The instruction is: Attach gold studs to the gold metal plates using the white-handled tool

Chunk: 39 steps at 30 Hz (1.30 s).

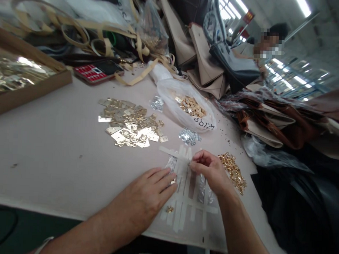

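Observation:
At the front of the table, strips of pale tape are stuck down in a criss-cross, with clear plastic between some of them. My left hand rests beside these strips, its thumb and fingertips closed about a small shiny metal plate. Over the upper part of the tape, my right hand makes a pinch; whatever is between its fingertips is too small to make out. A few gold fittings lie below my left fingertips. Small silver pieces are heaped just beyond the tape.
Gold plates are piled left of centre, and small gold studs at right. Behind lies a white plastic bag of gold parts. A cardboard box, a red-and-black phone and handbags line the edges. A person stands far back.

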{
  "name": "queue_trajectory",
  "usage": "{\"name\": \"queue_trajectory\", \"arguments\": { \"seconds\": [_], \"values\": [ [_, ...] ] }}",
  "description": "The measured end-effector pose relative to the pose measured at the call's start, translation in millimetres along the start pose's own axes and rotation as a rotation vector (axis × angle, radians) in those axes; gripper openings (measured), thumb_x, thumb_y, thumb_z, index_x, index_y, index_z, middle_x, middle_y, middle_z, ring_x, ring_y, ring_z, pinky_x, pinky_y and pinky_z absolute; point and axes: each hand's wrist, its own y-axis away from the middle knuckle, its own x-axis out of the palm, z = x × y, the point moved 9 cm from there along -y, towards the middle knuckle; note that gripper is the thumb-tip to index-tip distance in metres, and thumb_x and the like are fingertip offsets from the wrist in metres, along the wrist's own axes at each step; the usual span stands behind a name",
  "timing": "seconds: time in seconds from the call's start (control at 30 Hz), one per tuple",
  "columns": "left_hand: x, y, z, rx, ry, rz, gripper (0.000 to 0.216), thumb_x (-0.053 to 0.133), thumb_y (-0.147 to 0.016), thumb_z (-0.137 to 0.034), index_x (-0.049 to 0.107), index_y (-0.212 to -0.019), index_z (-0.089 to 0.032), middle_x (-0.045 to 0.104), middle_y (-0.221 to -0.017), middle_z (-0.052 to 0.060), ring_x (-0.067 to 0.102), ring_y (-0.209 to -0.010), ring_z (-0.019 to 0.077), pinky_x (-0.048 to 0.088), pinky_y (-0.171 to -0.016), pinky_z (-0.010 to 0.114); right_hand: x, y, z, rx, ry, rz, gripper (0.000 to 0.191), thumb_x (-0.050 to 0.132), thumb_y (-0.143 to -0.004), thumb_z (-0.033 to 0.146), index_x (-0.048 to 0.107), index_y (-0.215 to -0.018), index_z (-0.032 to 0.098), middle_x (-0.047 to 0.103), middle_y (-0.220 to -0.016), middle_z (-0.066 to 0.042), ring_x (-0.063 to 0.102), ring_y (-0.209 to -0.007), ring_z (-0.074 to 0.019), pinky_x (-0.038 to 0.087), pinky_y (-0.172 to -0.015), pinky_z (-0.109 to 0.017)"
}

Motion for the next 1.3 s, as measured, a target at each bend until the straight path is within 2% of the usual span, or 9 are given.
{"name": "queue_trajectory", "arguments": {
  "seconds": [0.23, 0.57, 0.7, 0.77, 0.87, 0.93, 1.0, 1.17, 1.3],
  "values": [
    [1.4, -1.8, -1.9, 0.013, -0.041, 0.050, 0.034, 0.052, -0.098, -0.016, 0.062, -0.130, -0.015, 0.063, -0.139, 0.012, 0.057, -0.130, 0.0261, 0.041, -0.114, 0.043, 41.8, 29.3, -18.9, 0.044, -0.003, 0.121, 0.018, 0.075, -0.066, 0.020, 0.060, -0.076, 0.019, 0.062, -0.067, 0.005, 0.053, -0.059, -0.0082, 0.042, -0.058, -0.022],
    [-0.4, -1.7, -3.2, 0.020, -0.042, 0.050, 0.033, 0.054, -0.096, -0.016, 0.063, -0.128, -0.014, 0.062, -0.139, 0.014, 0.056, -0.131, 0.0273, 0.043, -0.114, 0.044, 46.1, 36.7, -11.4, -0.011, 0.349, 0.002, 0.004, 0.063, -0.074, 0.019, 0.064, -0.078, 0.020, 0.063, -0.066, 0.004, 0.055, -0.061, -0.0118, 0.042, -0.058, -0.025],
    [0.9, -0.8, -2.3, 0.026, -0.041, 0.037, 0.032, 0.057, -0.096, -0.019, 0.063, -0.128, -0.015, 0.062, -0.139, 0.013, 0.056, -0.131, 0.0270, 0.042, -0.114, 0.044, 48.9, 44.4, 2.4, -0.071, 0.546, 0.021, 0.013, 0.060, -0.082, 0.020, 0.072, -0.087, 0.021, 0.070, -0.073, 0.002, 0.061, -0.066, -0.0141, 0.046, -0.064, -0.027],
    [-0.2, -0.7, -2.1, 0.028, -0.047, 0.027, 0.030, 0.056, -0.097, -0.019, 0.063, -0.126, -0.016, 0.062, -0.139, 0.013, 0.056, -0.131, 0.0270, 0.042, -0.114, 0.044, 33.5, 48.8, 8.0, -0.141, 0.615, -0.028, 0.016, 0.061, -0.086, 0.026, 0.073, -0.095, 0.022, 0.074, -0.083, -0.001, 0.064, -0.071, -0.0161, 0.049, -0.070, -0.030],
    [-6.4, -0.7, -4.5, 0.051, -0.050, -0.010, 0.026, 0.051, -0.100, -0.018, 0.065, -0.122, -0.016, 0.064, -0.137, 0.011, 0.059, -0.126, 0.0258, 0.043, -0.112, 0.043, -19.0, 61.5, 9.4, -0.278, 0.812, -0.331, 0.027, 0.060, -0.090, 0.037, 0.071, -0.107, 0.019, 0.074, -0.104, -0.009, 0.065, -0.094, -0.0246, 0.051, -0.089, -0.042],
    [-10.4, -0.6, -6.3, 0.067, -0.052, -0.033, 0.028, 0.046, -0.101, -0.016, 0.065, -0.122, -0.014, 0.066, -0.134, 0.011, 0.061, -0.122, 0.0250, 0.044, -0.111, 0.042, -48.9, 71.1, -3.2, -0.319, 0.941, -0.472, 0.037, 0.059, -0.091, 0.042, 0.070, -0.115, 0.016, 0.070, -0.117, -0.016, 0.059, -0.114, -0.0323, 0.044, -0.103, -0.053],
    [-11.3, -0.4, -7.1, 0.075, -0.056, -0.035, 0.030, 0.044, -0.101, -0.015, 0.064, -0.124, -0.012, 0.067, -0.131, 0.011, 0.061, -0.121, 0.0249, 0.044, -0.110, 0.041, -65.9, 76.9, -22.2, -0.320, 0.956, -0.491, 0.040, 0.059, -0.091, 0.045, 0.071, -0.114, 0.015, 0.068, -0.122, -0.018, 0.056, -0.119, -0.0345, 0.040, -0.106, -0.056],
    [-9.5, -1.7, -8.2, 0.070, -0.072, -0.016, 0.031, 0.044, -0.099, -0.012, 0.063, -0.124, -0.011, 0.069, -0.127, 0.010, 0.061, -0.121, 0.0251, 0.045, -0.108, 0.042, -82.1, 93.9, -35.2, -0.265, 0.628, -0.603, 0.030, 0.065, -0.088, 0.045, 0.072, -0.103, 0.020, 0.073, -0.102, -0.010, 0.063, -0.098, -0.0273, 0.048, -0.093, -0.047],
    [-11.9, -6.3, -10.6, 0.071, -0.080, -0.009, 0.031, 0.042, -0.097, -0.010, 0.065, -0.119, -0.010, 0.071, -0.121, 0.010, 0.063, -0.114, 0.0247, 0.049, -0.104, 0.041, -90.3, 108.6, -24.2, -0.385, -0.261, -0.807, 0.028, 0.072, -0.083, 0.039, 0.068, -0.104, 0.022, 0.069, -0.094, -0.002, 0.065, -0.083, -0.0174, 0.051, -0.086, -0.039]
  ]
}}
